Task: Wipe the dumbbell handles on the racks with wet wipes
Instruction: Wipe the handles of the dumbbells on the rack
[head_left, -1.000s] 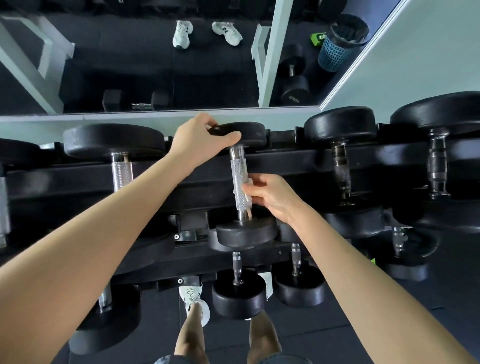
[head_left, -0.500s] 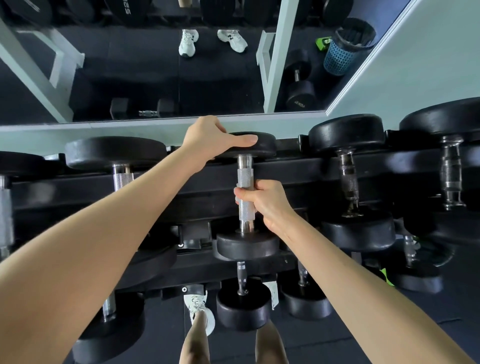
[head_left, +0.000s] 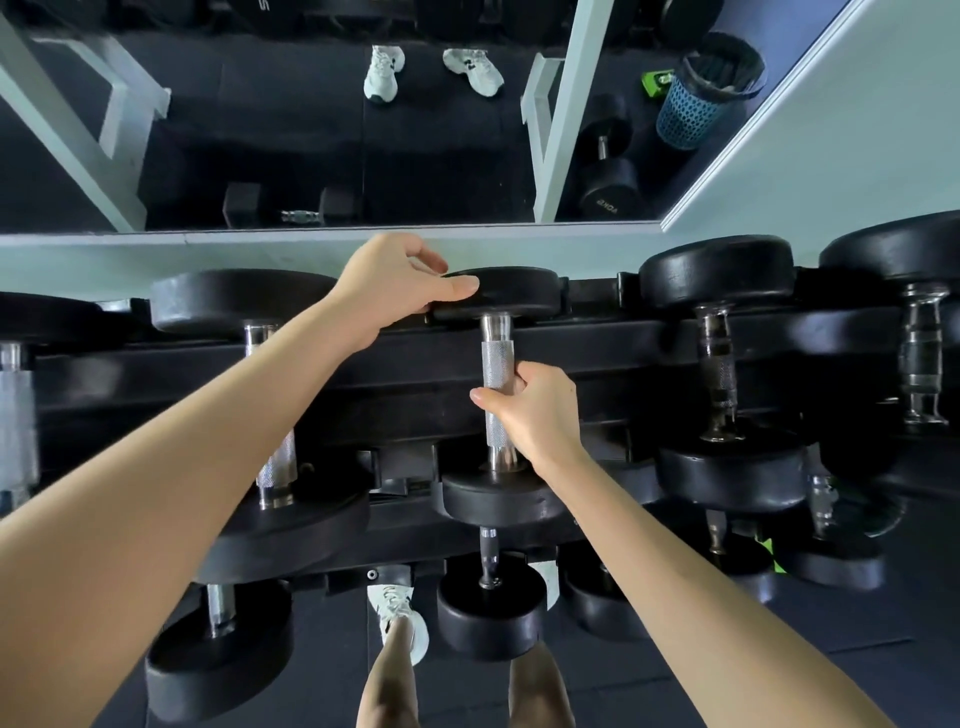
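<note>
Pale, mirror-reversed lettering sits on the black round dumbbell head (head_left: 608, 195) reflected in the mirror (head_left: 447, 156), upper right; it seems to read "VOKA". A cropped white "S" marks a black plate (head_left: 265, 5) at the top edge

Both your arms stretch forward; your left hand (head_left: 389, 286) grips the dumbbell head (head_left: 514, 293), your right hand (head_left: 535, 410) wraps the handle (head_left: 497, 364).

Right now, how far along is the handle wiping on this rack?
Done: no handle shows proof of wiping. In hand: the right hand grips the centre dumbbell handle, wipe hidden; the left hand holds its far head. Left: probably at least the dull handle to its right.
</note>
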